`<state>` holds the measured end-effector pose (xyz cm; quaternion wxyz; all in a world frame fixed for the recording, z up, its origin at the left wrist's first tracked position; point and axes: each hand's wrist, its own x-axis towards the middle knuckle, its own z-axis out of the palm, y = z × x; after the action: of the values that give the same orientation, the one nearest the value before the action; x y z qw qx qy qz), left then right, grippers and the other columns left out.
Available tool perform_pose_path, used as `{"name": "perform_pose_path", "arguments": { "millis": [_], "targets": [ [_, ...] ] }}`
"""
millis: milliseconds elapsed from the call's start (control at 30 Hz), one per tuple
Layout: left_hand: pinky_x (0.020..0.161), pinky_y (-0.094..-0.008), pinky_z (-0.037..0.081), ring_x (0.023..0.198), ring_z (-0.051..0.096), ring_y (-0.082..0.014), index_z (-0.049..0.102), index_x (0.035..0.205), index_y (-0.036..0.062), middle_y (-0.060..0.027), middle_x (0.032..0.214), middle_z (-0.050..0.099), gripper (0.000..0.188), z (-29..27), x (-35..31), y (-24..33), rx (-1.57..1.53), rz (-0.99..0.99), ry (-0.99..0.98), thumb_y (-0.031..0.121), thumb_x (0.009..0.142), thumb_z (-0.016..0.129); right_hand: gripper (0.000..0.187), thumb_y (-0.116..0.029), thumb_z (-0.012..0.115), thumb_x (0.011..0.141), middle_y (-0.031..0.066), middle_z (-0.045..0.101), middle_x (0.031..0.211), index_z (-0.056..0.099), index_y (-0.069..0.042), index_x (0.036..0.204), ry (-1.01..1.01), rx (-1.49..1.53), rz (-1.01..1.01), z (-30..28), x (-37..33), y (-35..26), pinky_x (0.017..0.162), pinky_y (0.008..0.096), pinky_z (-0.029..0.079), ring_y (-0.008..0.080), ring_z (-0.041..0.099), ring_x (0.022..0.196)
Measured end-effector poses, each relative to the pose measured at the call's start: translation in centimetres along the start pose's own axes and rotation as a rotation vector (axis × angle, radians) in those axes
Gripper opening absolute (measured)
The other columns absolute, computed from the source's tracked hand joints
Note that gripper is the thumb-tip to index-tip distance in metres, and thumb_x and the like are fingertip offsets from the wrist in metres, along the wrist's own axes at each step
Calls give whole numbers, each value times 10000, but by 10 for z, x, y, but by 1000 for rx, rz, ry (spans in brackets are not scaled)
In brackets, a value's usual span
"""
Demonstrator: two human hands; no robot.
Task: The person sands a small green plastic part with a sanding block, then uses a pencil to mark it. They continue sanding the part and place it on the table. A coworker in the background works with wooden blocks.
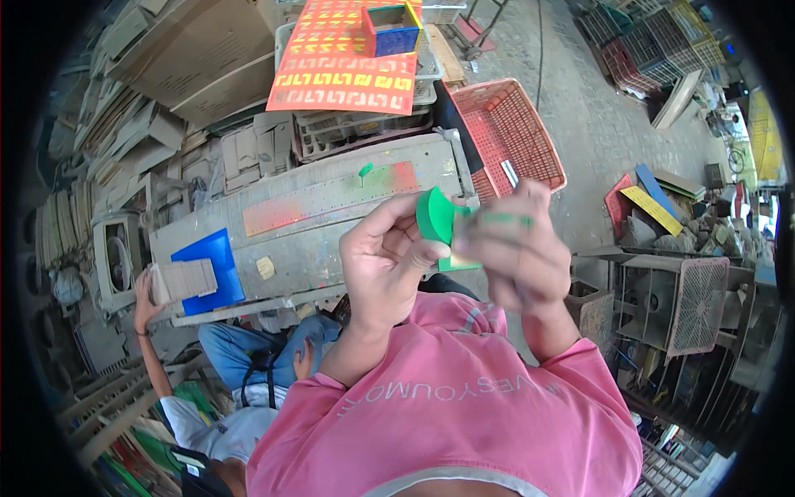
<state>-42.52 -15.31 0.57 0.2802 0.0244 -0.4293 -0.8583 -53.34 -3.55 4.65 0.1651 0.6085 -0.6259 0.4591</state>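
My left hand [377, 265] pinches a bright green curved block [434, 222] between thumb and fingers, raised in front of my chest. Close beside it on the right is my right hand [526, 257], smeared by motion. A blurred green streak shows at its fingers, but I cannot make out what it is or whether the hand grips it. Under the hands, part of a flat light-green surface [458, 262] shows. Beyond them, on the workbench [310, 255], a small green piece on a thin pin [366, 170] stands over a long board coloured red to green [323, 200].
At left, a co-worker's hand [145, 300] touches a stack of thin brown pieces [186, 280] on a blue panel [217, 253]. Behind the bench, crates carry an orange patterned sheet [339, 91] and a multicoloured box [396, 41]. A red plastic basket [530, 124] stands at right.
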Motion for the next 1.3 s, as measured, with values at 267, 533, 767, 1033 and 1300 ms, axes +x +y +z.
{"name": "perform_pose_path", "arguments": {
  "millis": [267,533,767,1033,1300],
  "targets": [
    [846,-265,487,972,602,-166,517,1136,-113,-132,1045,617,451,-3,22,-6,-86,-104,-35,97,796,727,323,-46,609,574,60,637,909,678,-38,890,46,-78,93,6,-6,8,732,359,325,222,591,807],
    [829,-256,487,958,601,-152,523,1123,-109,-132,1053,616,434,7,36,-23,-57,-120,-26,104,802,724,292,-37,611,600,46,639,916,667,-44,886,55,-52,108,-5,-11,30,712,344,333,217,584,808],
    [800,-247,495,926,604,-139,534,1102,-101,-116,1025,621,417,31,32,-45,-5,-111,10,91,790,733,267,-26,624,628,37,630,909,665,-51,890,60,34,154,-32,-22,33,707,332,329,202,568,808],
    [736,-211,495,839,593,-96,556,1072,-83,-86,963,626,416,62,31,-53,87,-127,32,89,756,765,280,-40,614,612,36,631,900,666,-43,886,105,36,98,-60,-33,40,701,338,323,204,573,827],
    [738,-222,485,860,578,-94,564,1071,-82,-82,950,619,457,74,23,-60,102,-46,9,134,735,786,284,-99,588,600,56,628,899,671,-26,861,140,12,90,-73,-39,39,706,350,318,211,573,822]
  ]
}}
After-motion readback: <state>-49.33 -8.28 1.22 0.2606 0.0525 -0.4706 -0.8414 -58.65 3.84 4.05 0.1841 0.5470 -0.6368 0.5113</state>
